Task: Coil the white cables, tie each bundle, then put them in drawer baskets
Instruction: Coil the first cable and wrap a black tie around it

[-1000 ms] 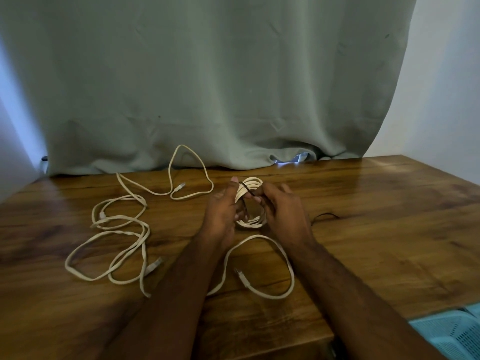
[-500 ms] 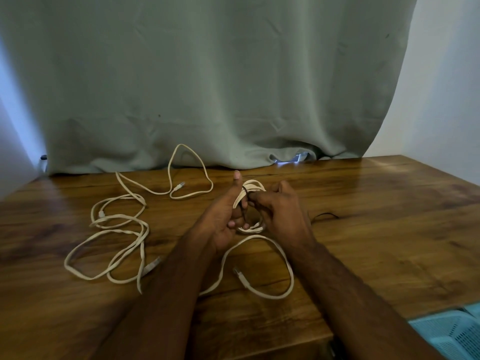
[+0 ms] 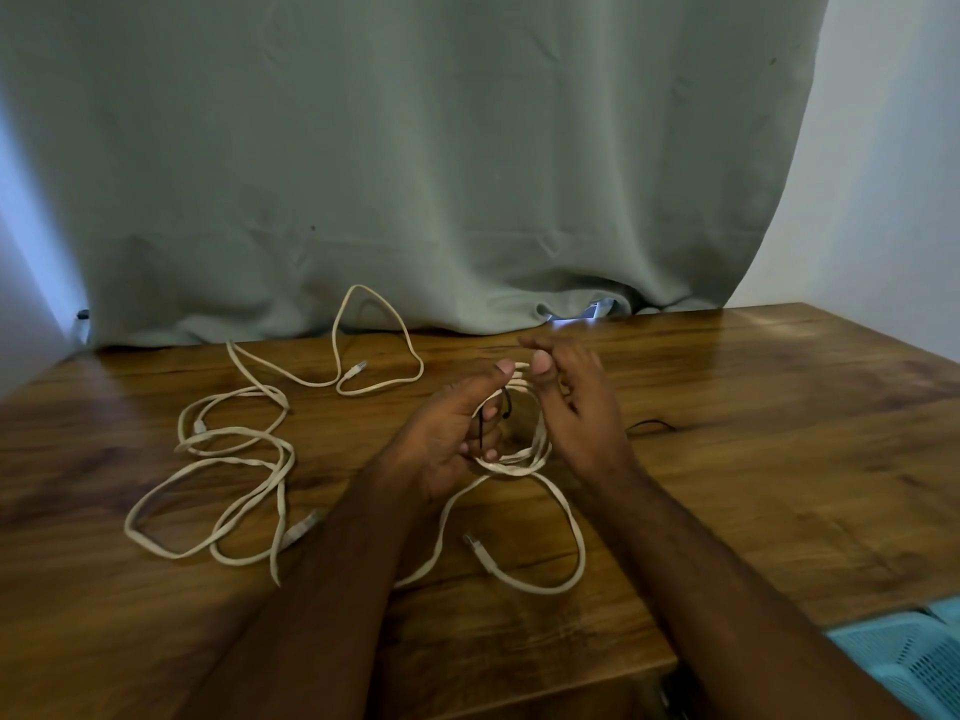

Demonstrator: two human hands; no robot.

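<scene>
Tying step: left hand [image 3: 447,433] grips the coil [image 3: 519,454] and black tie [image 3: 493,415]; right hand [image 3: 576,407], beside the coil, is relaxed (holding nothing) and must take the tie's end.

White cables [image 3: 244,459], brown wood-grain table [image 3: 753,459], grey-green curtain [image 3: 415,148], blue basket [image 3: 914,662]

A glossy wooden bench [image 3: 727,459] carries smooth white cables [image 3: 234,485] beneath a matt cloth curtain [image 3: 415,174]; lower right, a perforated plastic basket [image 3: 909,657].
</scene>
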